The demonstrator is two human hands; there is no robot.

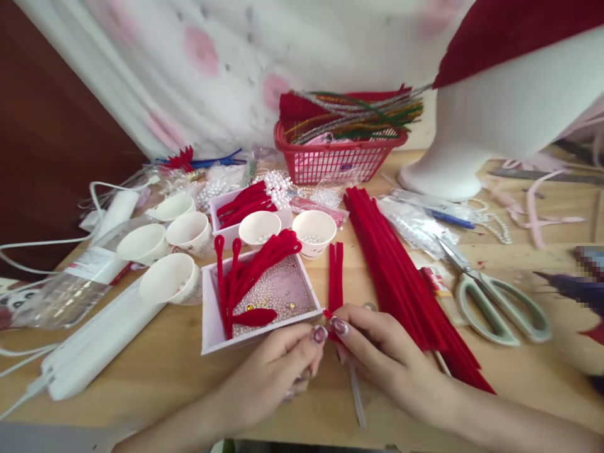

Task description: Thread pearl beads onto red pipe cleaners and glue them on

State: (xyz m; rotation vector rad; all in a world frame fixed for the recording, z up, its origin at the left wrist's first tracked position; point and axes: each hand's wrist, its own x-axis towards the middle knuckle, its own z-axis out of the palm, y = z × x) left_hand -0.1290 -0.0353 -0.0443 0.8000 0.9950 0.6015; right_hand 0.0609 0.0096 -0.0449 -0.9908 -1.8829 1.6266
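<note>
Near the table's front edge, my right hand (pixel 387 346) pinches a short red pipe cleaner (pixel 327 313), of which only a small end shows between the fingertips. Close beside it, my left hand (pixel 287 355) is closed, thumb against fingers; what lies inside its grip is hidden. Just beyond my left hand stands a white box (pixel 264 343) with pearl beads and several looped red pipe cleaners (pixel 264 264). A leaf-shaped red piece (pixel 255 316) lies at its front. Two short red pipe cleaners (pixel 336 274) lie on the table behind my right hand.
Long red pipe cleaners (pixel 401 277) and scissors (pixel 486 289) lie to the right. Paper cups (pixel 170 277) and a white power strip (pixel 104 340) are left. A red basket (pixel 340 160) and a white mannequin form (pixel 495 107) stand behind.
</note>
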